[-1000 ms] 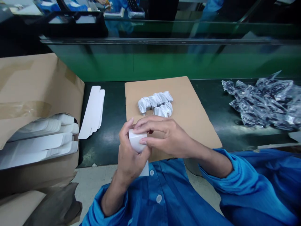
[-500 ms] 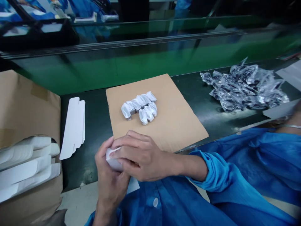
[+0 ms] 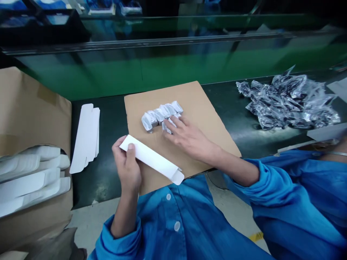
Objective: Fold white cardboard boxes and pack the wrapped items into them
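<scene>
My left hand (image 3: 127,169) is closed around the far end of a long white cardboard box (image 3: 153,159). The box slants down to the right, and a flap at its near end stands open. My right hand (image 3: 191,139) reaches over the brown cardboard sheet (image 3: 214,126) with its fingers spread. Its fingertips are at the small white wrapped pieces (image 3: 159,113), covering part of the nearer row; whether they touch cannot be made out. The pieces lie in two rows on the sheet.
Flat white cartons (image 3: 86,139) lie left of the sheet. A large brown carton (image 3: 35,104) at far left holds more white cartons (image 3: 32,184). Clear plastic bags with dark contents (image 3: 290,101) are heaped at right. A green-sided ledge (image 3: 108,74) runs along the back. Another person's blue sleeve (image 3: 325,173) is close at right.
My right hand has left the box and moved out to the wrapped pieces, its fingers spreading. The box, still in my left hand, has turned lengthwise into view.
</scene>
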`<action>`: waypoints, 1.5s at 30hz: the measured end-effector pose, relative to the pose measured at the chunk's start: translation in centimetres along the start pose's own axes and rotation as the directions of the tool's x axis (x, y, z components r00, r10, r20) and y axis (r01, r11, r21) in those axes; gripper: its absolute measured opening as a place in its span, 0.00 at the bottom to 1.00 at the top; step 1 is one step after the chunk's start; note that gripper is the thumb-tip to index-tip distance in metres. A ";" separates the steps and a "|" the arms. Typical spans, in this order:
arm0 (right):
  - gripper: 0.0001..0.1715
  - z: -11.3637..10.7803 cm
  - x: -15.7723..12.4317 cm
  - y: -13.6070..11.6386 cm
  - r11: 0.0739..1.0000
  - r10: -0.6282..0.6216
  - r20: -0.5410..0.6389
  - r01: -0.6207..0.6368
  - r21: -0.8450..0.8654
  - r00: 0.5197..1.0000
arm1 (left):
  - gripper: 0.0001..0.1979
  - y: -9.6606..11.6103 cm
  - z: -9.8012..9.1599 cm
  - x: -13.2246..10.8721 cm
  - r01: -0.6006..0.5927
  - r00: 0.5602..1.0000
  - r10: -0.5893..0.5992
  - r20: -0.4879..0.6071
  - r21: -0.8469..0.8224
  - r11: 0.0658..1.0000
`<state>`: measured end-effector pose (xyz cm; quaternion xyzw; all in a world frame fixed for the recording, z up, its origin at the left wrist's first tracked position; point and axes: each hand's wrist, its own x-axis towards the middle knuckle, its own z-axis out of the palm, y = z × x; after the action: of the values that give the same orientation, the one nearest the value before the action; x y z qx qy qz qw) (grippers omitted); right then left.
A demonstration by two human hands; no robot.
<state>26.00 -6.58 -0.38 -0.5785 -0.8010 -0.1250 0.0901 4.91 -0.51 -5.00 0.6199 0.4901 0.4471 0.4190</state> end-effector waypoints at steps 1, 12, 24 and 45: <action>0.19 0.8 0.1 0.2 0.994 -0.073 0.023 0.075 -0.076 0.997 | 0.24 -0.4 -0.4 0.1 -0.099 0.995 0.099 0.009 0.158 0.982; 0.10 2.3 -5.9 -0.2 0.856 0.317 -0.274 -0.149 0.496 0.908 | 0.24 1.0 -2.9 -1.8 -0.901 0.358 0.310 0.880 0.240 0.361; 0.18 0.0 2.7 -2.6 0.982 -0.172 0.183 0.153 0.111 0.968 | 0.25 1.0 -3.0 -1.5 -0.896 0.423 0.266 0.866 0.356 0.265; 0.18 2.1 -8.4 -6.7 0.734 0.332 0.007 -0.263 0.626 0.943 | 0.12 1.2 -2.0 -1.3 -0.892 0.208 0.342 0.916 0.034 0.450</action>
<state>22.29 -15.56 -5.45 -0.6299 -0.6883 0.1301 0.3354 3.11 -1.88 -3.50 0.9863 0.0260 0.0695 0.1475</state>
